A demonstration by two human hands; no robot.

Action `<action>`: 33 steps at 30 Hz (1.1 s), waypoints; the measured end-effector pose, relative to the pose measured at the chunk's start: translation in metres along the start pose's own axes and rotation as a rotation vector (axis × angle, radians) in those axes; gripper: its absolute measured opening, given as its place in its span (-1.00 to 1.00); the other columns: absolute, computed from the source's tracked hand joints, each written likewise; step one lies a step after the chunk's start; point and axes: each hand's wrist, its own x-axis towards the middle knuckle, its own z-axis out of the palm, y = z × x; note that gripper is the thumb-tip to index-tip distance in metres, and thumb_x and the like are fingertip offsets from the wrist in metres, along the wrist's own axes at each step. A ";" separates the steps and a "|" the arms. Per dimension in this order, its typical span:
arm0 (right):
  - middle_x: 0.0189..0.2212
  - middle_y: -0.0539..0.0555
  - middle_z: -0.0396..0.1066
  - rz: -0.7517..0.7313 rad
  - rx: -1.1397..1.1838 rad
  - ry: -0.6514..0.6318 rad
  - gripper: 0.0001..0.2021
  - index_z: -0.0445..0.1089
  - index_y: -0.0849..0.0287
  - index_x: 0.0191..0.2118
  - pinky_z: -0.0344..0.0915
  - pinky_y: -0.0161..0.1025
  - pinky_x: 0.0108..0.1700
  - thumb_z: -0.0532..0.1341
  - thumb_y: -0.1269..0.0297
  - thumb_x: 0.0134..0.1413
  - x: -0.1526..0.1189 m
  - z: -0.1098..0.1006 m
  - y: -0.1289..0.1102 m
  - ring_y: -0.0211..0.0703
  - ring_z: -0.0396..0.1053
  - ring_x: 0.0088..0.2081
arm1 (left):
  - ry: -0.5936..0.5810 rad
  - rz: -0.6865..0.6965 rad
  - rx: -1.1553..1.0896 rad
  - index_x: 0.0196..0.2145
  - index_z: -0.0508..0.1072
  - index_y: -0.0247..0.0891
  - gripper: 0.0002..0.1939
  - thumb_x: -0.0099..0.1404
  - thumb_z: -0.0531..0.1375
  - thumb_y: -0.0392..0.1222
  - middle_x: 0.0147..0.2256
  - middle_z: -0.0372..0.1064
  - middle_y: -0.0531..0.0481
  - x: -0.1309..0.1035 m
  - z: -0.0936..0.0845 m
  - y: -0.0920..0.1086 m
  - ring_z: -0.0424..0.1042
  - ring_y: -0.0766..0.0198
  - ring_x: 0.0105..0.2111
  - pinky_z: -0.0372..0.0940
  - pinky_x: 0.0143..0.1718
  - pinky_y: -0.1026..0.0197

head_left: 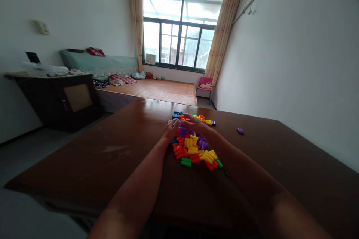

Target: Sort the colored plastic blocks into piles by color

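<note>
A pile of plastic building blocks (193, 151) in red, yellow, purple, green, orange and blue lies on the dark brown table. My left hand (170, 130) rests at the pile's left side, fingers stretched forward against the blocks. Across the far part of the pile reaches my right hand (196, 123), its fingers extended towards the left hand. Purple blocks (183, 130) lie between the two hands, and dark blue blocks (176, 114) sit just beyond them. I see no block gripped in either hand, though the fingertips are small and partly hidden.
The brown table (112, 157) spreads out on both sides. A lone purple block (240, 131) lies right of the pile. Beyond the table are a bed (162, 89) with a mat, a pink chair (204, 82) and, at left, a dark cabinet (56, 101).
</note>
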 end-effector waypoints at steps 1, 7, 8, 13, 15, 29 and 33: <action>0.05 0.08 0.39 -0.008 0.003 0.001 -0.47 0.31 0.00 0.16 0.35 -0.06 0.04 0.19 -0.04 0.09 -0.002 -0.004 -0.005 -0.04 0.39 -0.01 | 0.019 -0.011 -0.011 -0.02 0.47 -0.24 -0.52 0.38 -0.05 0.08 -0.01 0.45 -0.13 0.001 -0.001 -0.001 0.38 0.11 0.04 0.24 0.09 0.05; 0.00 0.13 0.43 0.131 -0.217 -0.068 -0.36 0.32 0.05 0.16 0.35 -0.04 0.03 0.27 -0.11 -0.05 -0.084 -0.067 0.019 0.00 0.42 -0.08 | 0.051 -0.037 -0.019 -0.06 0.49 -0.27 -0.55 0.37 -0.05 0.04 -0.03 0.47 -0.13 0.005 -0.002 -0.009 0.38 0.10 0.04 0.22 0.10 0.04; 0.04 0.15 0.40 0.198 -0.276 -0.085 -0.31 0.32 0.03 0.16 0.36 -0.03 0.01 0.31 -0.11 -0.13 -0.106 -0.078 0.027 0.03 0.42 -0.08 | 0.045 -0.035 -0.006 -0.08 0.50 -0.27 -0.55 0.36 -0.04 0.03 -0.04 0.47 -0.13 0.005 -0.002 -0.008 0.39 0.10 0.03 0.22 0.09 0.04; 0.15 0.17 0.28 0.284 -0.445 -0.153 -0.08 0.28 0.00 0.20 0.25 0.06 0.14 0.45 -0.03 -0.43 -0.189 -0.094 0.057 0.22 0.28 0.11 | -0.001 -0.020 0.081 -0.18 0.52 -0.27 -0.54 0.35 -0.06 0.06 -0.13 0.50 -0.15 0.003 -0.004 -0.002 0.44 0.10 -0.07 0.28 0.01 0.07; 0.14 0.15 0.30 0.233 -0.408 -0.139 -0.07 0.28 0.01 0.20 0.20 0.06 0.18 0.47 0.03 -0.46 -0.195 -0.085 0.062 0.21 0.24 0.14 | -0.025 0.008 0.100 -0.18 0.52 -0.25 -0.54 0.34 -0.06 0.06 -0.12 0.50 -0.14 0.001 -0.004 0.002 0.44 0.10 -0.07 0.28 0.02 0.07; -0.04 0.14 0.45 0.085 0.007 0.201 -0.51 0.40 0.12 0.01 0.35 -0.03 0.03 0.29 0.00 -0.04 -0.078 -0.030 0.066 0.03 0.42 -0.03 | -0.160 0.137 0.132 -0.10 0.51 -0.25 -0.47 0.35 -0.10 0.12 0.01 0.43 -0.12 0.000 0.008 0.001 0.34 0.13 0.08 0.15 0.19 0.04; 0.03 0.19 0.38 0.064 -0.038 0.336 -0.46 0.33 0.14 0.10 0.32 0.00 0.06 0.11 -0.10 0.12 -0.075 -0.027 0.077 0.02 0.39 -0.01 | -0.153 0.101 0.138 -0.08 0.51 -0.22 -0.50 0.36 -0.09 0.10 0.03 0.42 -0.10 -0.001 0.007 0.000 0.32 0.13 0.10 0.16 0.19 0.02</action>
